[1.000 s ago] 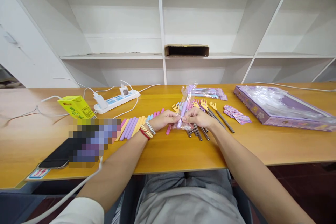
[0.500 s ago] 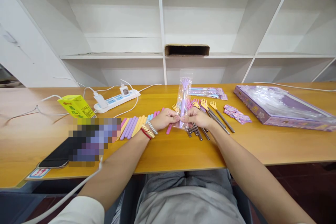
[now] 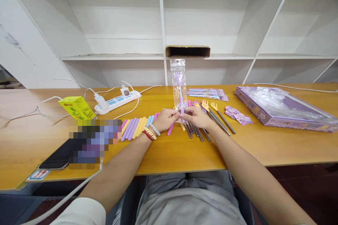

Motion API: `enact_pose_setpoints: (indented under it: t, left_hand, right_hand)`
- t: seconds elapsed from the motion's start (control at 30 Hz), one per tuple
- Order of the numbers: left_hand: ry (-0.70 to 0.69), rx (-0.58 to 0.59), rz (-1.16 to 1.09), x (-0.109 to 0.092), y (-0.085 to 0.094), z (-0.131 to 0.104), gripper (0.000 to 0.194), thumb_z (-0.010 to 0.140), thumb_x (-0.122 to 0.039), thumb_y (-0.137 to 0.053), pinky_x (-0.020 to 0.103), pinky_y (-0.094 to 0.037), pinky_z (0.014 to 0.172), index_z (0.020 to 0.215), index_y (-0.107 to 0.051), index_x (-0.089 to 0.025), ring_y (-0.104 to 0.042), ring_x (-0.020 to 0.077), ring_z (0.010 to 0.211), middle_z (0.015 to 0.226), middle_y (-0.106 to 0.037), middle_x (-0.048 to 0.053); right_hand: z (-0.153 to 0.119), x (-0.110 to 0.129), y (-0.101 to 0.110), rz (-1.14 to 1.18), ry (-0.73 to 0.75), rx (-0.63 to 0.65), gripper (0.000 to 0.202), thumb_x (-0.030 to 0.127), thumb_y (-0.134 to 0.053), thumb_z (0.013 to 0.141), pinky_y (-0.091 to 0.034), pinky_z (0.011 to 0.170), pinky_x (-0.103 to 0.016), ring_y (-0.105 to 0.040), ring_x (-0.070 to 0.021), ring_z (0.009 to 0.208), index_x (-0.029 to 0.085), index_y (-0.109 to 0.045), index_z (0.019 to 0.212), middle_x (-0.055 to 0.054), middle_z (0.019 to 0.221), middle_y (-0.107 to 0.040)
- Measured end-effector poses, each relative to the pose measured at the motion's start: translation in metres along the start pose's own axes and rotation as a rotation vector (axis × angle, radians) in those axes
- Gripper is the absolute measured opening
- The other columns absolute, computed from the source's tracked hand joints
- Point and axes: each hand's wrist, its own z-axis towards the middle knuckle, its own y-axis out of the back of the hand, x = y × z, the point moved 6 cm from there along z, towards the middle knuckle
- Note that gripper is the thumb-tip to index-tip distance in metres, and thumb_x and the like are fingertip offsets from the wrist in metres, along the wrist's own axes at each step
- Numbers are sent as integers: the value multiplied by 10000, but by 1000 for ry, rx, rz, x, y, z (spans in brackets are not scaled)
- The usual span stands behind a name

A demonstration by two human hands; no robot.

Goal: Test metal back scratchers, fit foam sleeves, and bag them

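A purple back scratcher stands upright inside a clear plastic bag, its claw end toward the top. My left hand pinches the bag's lower left side. From the other side my right hand grips the lower handle through the plastic, thumb toward the left fingers. Beneath and right of my hands lie several metal back scratcher rods with yellow and pink claws. Left of my left hand is a row of coloured handle tubes in purple, yellow, blue and pink.
Bagged back scratchers lie behind the rods. Small printed cards are to the right, beside a purple box holding clear bags. Leftward are a power strip, a yellow carton and a phone. A white cable crosses my left arm.
The bagged back scratcher has risen slightly and shifted left, its top tilting left. Both hands keep their hold on it.
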Motion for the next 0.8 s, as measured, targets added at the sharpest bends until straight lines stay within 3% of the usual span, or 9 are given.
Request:
enact_pose_setpoints:
  t: [0.17,0.33,0.4,0.6,0.8]
  left_hand:
    - [74,88,109,2,-4,0,434,838,-434,-429,207,-281,497,524,-498,-142,-385,76,468,420,-445,-35]
    - [215,12,216,5,5,1,425,753,-519,-519,222,-301,496,559,-582,-147,-469,101,505,489,-550,2]
    - [259,40,127,6,5,0,416,715,-545,-551,215,-323,488,643,-623,-142,-509,107,512,542,-595,14]
    - [292,283,-245,4,-5,-8,471,671,-518,-617,181,-296,376,933,-616,-128,-476,76,379,519,-590,-6]
    - [291,206,-433,5,-10,-6,381,690,-476,-624,190,-279,314,815,-620,-117,-498,104,391,482,-559,10]
  right_hand:
    - [1,-7,3,-22,-37,13,331,461,-599,743,-378,548,-236,-480,-107,579,131,-626,755,2,633,-560]
    - [0,-13,7,-13,-106,33,327,448,-653,697,-340,499,-219,-427,-82,513,127,-594,690,22,574,-518]
    - [-1,-14,4,63,-145,92,341,458,-660,684,-368,520,-227,-458,-91,533,124,-598,705,11,600,-541]
    - [-7,-12,-4,215,-197,281,345,416,-701,642,-408,600,-247,-516,-115,609,100,-640,766,-13,664,-587]
    - [-11,-10,-8,194,-292,329,246,325,-714,612,-360,538,-227,-477,-90,536,107,-628,683,13,589,-559]
